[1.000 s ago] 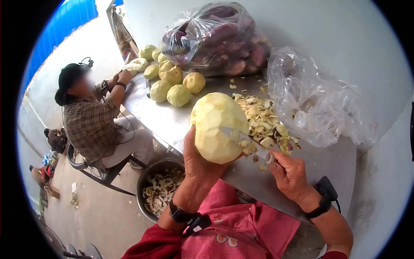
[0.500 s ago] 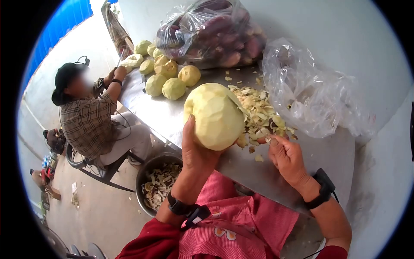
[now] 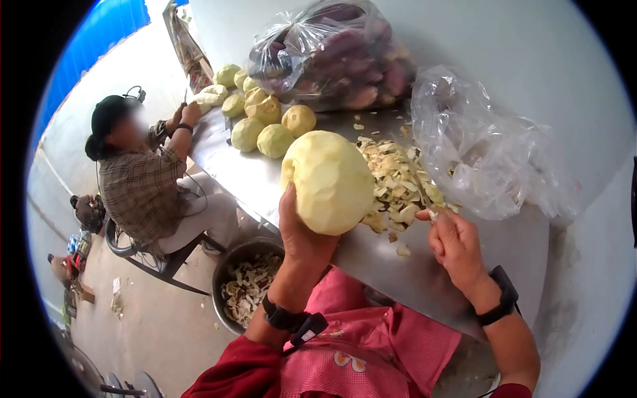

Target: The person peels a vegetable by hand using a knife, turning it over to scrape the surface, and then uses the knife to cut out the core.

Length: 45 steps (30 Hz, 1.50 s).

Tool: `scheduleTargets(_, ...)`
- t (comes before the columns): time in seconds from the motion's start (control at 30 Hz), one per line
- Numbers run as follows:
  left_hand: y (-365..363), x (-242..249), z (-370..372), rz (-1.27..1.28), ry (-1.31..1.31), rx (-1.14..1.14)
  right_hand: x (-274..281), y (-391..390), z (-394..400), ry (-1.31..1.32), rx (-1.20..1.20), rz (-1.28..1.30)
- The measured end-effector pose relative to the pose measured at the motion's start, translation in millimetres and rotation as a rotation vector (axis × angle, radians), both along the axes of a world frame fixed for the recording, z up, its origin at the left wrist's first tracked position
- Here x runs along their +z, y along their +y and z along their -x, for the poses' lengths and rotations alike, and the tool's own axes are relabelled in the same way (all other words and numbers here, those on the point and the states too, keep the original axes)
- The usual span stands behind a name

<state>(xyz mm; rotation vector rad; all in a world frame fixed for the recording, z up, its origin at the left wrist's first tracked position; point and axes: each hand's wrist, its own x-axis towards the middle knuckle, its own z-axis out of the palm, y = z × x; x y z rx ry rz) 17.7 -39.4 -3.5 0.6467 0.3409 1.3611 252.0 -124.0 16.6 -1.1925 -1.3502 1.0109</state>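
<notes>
My left hand grips a large, round peeled eggplant from below and holds it up over the metal table. Its pale yellow flesh shows flat cut facets. To its right, my right hand is closed around the handle of a knife. The thin blade points up and away, apart from the eggplant, and overlaps a heap of peelings in this view. Behind the held eggplant, several more peeled eggplants sit together on the table.
A clear bag of purple eggplants stands at the back, beside a crumpled plastic bag. Below the table's left edge, a metal basin holds peelings. A seated person in a plaid shirt works at the table's far left end.
My right hand has shifted slightly right and down, and the knife blade now shows apart from the eggplant. The eggplant has turned a little in my left hand.
</notes>
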Motion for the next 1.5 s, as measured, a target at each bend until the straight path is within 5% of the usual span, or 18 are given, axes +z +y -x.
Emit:
scheduleTargets(0.03, 1, 0, 0, 0.0, 0.0, 0.007, -2, -2, 4, 0.0, 0.007, 0.0)
scheduleTargets(0.1, 2, 2, -1, 0.047, 0.018, 0.024, -4, -11, 13, -0.399, -0.126, -0.404)
scheduleTargets(0.23, -1, 6, -1, 0.092, -0.002, -0.054, -8, -7, 16, -0.554, -0.07, -0.599)
scheduleTargets(0.57, -11, 15, 3, 0.155, -0.042, -0.209, -7, -6, 12, -0.62, -0.072, -0.585)
scheduleTargets(0.87, -16, 13, -3, 0.082, 0.046, -0.257, -13, 5, -6, -0.482, -0.316, -0.438)
scheduleTargets(1.1, -13, 9, -5, 0.032, 0.08, -0.062, 1, -10, 2, -0.484, -0.162, -0.455)
scheduleTargets(1.5, -15, 12, 1, -0.034, 0.141, -0.058, -2, -8, 3, -0.607, -0.086, -0.568)
